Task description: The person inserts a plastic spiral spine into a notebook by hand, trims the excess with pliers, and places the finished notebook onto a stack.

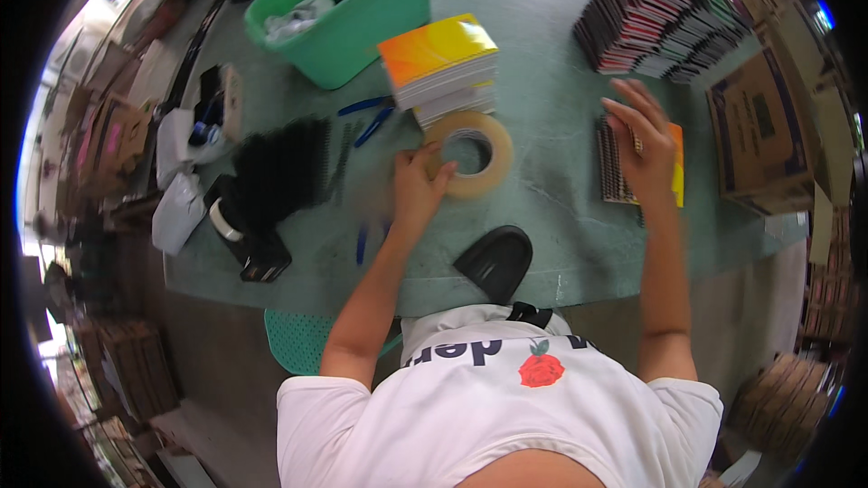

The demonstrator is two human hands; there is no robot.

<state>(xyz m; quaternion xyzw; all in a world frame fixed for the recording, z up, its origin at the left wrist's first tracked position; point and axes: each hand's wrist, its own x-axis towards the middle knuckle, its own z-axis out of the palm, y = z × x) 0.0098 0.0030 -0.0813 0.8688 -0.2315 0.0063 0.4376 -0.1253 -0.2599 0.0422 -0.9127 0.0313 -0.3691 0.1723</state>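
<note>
On the tabletop [551, 217], the tape roll [470, 154] lies at centre frame, just below the notebook stack [441, 63]. The bin [348, 14] sits upper left, the spiral notebook [633, 167] right, coils [285, 167] left.

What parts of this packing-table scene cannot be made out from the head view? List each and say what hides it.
- Cover of the spiral notebook: mostly hidden under the right hand.
- Near edge of the tape roll: covered by the left hand.
- Contents of the green bin: cut off by its wall; only crumpled pale wrapping shows.
- Pile of black binding coils: blurred, single coils not countable.
- Cardboard boxes: bent and dimmed at the fisheye rim.
</note>
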